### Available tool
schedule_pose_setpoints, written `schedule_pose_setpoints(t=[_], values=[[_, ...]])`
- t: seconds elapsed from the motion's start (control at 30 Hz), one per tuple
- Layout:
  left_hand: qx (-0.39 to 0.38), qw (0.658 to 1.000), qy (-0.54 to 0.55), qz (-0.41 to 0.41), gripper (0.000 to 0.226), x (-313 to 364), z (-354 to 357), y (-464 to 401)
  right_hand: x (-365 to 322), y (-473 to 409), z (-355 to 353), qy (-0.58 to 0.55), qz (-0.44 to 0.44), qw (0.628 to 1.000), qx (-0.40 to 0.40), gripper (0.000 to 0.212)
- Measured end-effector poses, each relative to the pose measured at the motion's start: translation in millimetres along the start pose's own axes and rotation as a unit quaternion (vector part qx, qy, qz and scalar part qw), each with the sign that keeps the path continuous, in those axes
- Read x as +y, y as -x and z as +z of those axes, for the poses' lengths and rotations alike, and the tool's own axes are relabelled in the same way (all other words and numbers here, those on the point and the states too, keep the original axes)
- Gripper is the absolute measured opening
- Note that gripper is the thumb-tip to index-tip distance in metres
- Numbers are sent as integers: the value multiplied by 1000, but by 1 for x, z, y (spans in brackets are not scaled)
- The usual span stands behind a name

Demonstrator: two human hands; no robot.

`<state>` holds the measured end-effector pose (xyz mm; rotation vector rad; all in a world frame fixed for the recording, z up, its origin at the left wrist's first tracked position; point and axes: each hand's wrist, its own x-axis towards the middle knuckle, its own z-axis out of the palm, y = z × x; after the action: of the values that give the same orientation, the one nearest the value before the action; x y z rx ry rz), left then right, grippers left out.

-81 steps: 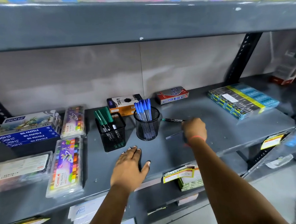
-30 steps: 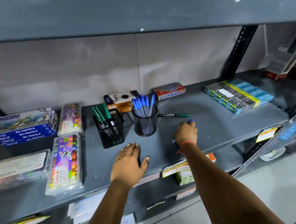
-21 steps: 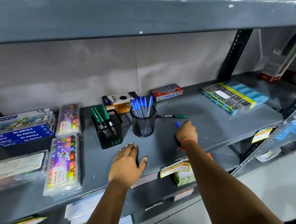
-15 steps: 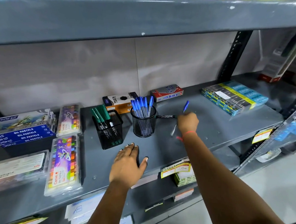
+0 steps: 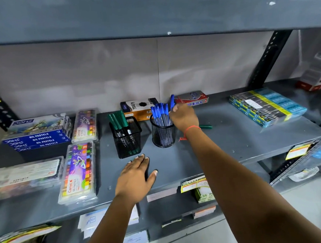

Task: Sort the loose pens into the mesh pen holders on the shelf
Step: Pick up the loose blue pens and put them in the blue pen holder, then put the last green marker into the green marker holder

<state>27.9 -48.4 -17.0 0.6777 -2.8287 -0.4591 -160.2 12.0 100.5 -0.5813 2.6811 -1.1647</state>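
Observation:
Two black mesh holders stand mid-shelf. The square holder [image 5: 127, 140] has several green pens in it. The round holder [image 5: 163, 135] is filled with several blue-capped pens. My right hand [image 5: 184, 117] hovers at the round holder's right rim, shut on a blue pen [image 5: 172, 101] held upright with its cap above the fingers. A green pen [image 5: 205, 126] lies loose on the shelf just right of that wrist, partly hidden by it. My left hand [image 5: 136, 177] rests flat on the shelf near the front edge, fingers spread, in front of the holders.
Oil pastel boxes [image 5: 39, 136] and crayon cases [image 5: 76, 171] fill the shelf's left side. An orange box [image 5: 138, 108] and a red box [image 5: 192, 99] sit behind the holders. A blue and yellow pack [image 5: 266, 105] lies at the right. The upper shelf [image 5: 148, 16] hangs overhead.
My right hand picked a blue pen up off the shelf, raised it and carried it left to the round holder. The left hand stayed flat in place.

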Motion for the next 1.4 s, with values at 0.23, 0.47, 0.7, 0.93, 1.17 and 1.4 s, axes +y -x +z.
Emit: schedule_pose_setpoints(t=[0.23, 0.47, 0.7, 0.93, 1.17, 1.4], values=[[11, 1000, -7, -3, 57, 0, -2, 2, 18, -3, 2, -47, 33, 995, 85, 21], [21, 1000, -2, -5, 57, 2, -2, 1, 72, -20, 2, 153, 104, 982, 45, 43], [18, 1000, -3, -7, 59, -1, 0, 1, 95, -31, 12, 383, 38, 920, -78, 55], [27, 1000, -5, -6, 58, 0, 1, 2, 90, -18, 8, 302, -17, 951, -62, 30], [21, 1000, 7, -7, 57, 0, -2, 3, 86, 5, 7, 220, -3, 971, -93, 31], [-10, 1000, 22, -5, 57, -2, -4, 1, 100, 13, -5, 380, -82, 916, -95, 40]])
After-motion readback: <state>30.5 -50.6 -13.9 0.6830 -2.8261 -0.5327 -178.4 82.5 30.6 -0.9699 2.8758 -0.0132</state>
